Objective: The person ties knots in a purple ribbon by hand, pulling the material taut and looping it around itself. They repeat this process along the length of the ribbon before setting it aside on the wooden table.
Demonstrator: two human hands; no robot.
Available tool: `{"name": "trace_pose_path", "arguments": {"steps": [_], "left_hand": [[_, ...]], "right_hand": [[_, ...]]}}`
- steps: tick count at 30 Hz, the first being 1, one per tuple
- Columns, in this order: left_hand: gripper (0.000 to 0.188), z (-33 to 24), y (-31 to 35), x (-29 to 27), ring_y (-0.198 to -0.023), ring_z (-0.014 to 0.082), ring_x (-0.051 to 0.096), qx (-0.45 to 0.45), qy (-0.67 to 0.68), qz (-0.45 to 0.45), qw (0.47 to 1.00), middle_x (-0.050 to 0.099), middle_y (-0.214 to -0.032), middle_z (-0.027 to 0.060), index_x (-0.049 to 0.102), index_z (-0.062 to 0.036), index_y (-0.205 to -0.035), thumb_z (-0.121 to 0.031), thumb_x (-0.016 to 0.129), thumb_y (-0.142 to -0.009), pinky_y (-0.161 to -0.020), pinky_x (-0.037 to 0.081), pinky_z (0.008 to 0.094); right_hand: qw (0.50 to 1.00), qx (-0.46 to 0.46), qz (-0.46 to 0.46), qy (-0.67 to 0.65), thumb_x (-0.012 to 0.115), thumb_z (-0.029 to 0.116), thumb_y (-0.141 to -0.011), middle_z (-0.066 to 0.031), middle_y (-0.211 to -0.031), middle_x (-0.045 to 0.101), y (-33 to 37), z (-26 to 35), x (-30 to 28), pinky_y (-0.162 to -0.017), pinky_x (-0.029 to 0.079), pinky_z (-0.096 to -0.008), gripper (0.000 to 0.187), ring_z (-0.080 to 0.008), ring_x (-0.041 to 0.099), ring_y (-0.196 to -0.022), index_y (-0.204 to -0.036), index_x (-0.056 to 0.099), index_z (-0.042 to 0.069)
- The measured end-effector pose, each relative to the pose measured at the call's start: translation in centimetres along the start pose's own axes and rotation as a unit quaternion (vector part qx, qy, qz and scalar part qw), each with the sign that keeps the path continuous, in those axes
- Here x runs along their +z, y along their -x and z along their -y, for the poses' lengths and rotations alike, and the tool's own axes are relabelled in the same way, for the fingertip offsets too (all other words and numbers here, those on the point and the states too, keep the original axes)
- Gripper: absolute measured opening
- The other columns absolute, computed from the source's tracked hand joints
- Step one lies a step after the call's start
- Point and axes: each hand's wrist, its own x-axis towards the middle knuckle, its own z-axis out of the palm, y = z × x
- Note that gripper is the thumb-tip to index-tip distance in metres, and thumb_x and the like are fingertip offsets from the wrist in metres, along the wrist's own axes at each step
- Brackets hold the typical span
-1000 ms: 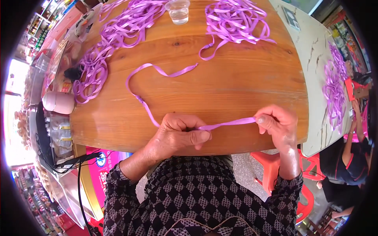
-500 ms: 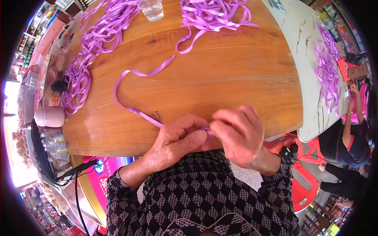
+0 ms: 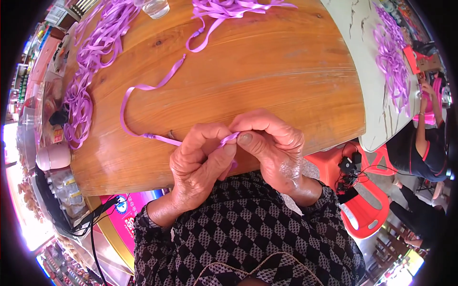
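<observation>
A narrow purple ribbon [image 3: 125, 107] curves across the wooden table [image 3: 267, 81] and runs into my left hand [image 3: 198, 164]. That hand is closed, pinching the ribbon between thumb and fingers. My right hand [image 3: 272, 148] faces it at the table's near edge, thumb and forefinger pinched on the same ribbon. Between the fingertips a short piece of the ribbon shows, twisted or knotted; I cannot tell which. A small knot sits on the ribbon left of my hands, and its far end lies loose on the wood.
Heaps of purple ribbon [image 3: 102, 43] lie at the far left, at the far middle and on the white marbled table [image 3: 353, 28] to the right. A clear plastic cup [image 3: 156, 8] stands at the back. Red plastic stools [image 3: 365, 209] and another person [image 3: 415, 148] are at right.
My right hand has turned and now pinches the ribbon, its thumb in sight. Both hands rose slightly and moved left. The whole view has shifted, carrying the table's things left and up.
</observation>
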Motion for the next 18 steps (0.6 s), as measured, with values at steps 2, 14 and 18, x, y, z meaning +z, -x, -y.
{"name": "trace_pose_path", "arguments": {"steps": [2, 14, 18], "left_hand": [[0.021, -0.2, 0.0, 0.0, -0.052, 0.0037, 0.042, -0.043, 0.066, -0.009, 0.997, 0.056, -0.076, 0.0034, 0.048, -0.0020, -0.106, 0.006, 0.048, -0.087, -0.047, 0.036, 0.0182], [0.066, -1.7, -0.6, -1.0, -0.076, 0.0113, 0.057, -0.150, 0.062, 0.042, 0.986, 0.061, -0.088, 0.0118, 0.032, -0.0001, -0.130, 0.011, 0.058, -0.071, -0.060, 0.043, 0.0192], [0.059, -1.9, -0.6, -0.3, -0.081, 0.0109, 0.058, -0.188, 0.042, -0.031, 0.981, 0.060, -0.090, 0.0089, 0.038, 0.0000, -0.127, 0.009, 0.061, -0.073, -0.069, 0.047, 0.0219]], "right_hand": [[1.000, -0.018, 0.000, 0.001, 0.057, 0.002, -0.086, -0.0066, -0.089, 0.062, 0.2, 0.0, 0.3, -0.074, 0.048, -0.0246, 0.008, -0.0106, 0.057, -0.082, -0.093, 0.059, -0.001], [0.983, 0.120, -0.021, -0.139, 0.054, 0.002, -0.088, -0.0061, -0.085, 0.062, 0.9, 0.9, 0.4, -0.073, 0.048, -0.0226, 0.009, -0.0101, 0.058, -0.078, -0.095, 0.059, -0.002], [0.999, 0.040, -0.003, -0.014, 0.054, -0.003, -0.087, -0.0063, -0.086, 0.060, 1.0, 0.0, 0.5, -0.072, 0.046, -0.0217, 0.008, -0.0090, 0.056, -0.078, -0.094, 0.058, -0.003]]}}
